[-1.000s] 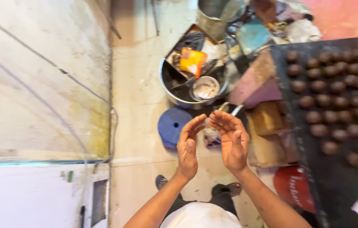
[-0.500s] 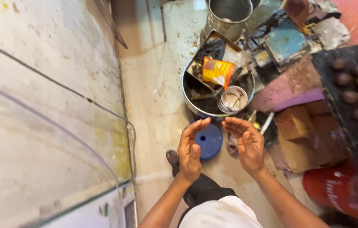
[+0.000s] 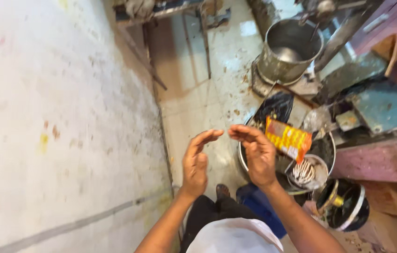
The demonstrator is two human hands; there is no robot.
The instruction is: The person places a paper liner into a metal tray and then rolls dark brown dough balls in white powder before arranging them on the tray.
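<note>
left hand (image 3: 195, 164) and right hand (image 3: 258, 156) raised, palms facing, empty

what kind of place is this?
Probably a small, cluttered workshop: a steel pot on a stained tiled floor, a metal basin filled with odds and ends, and a worn whitewashed wall.

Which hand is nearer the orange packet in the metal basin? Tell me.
Right. The right hand is raised just beside the orange packet, nearly overlapping its edge in this view; the left hand is farther off, on the wall side.
</note>
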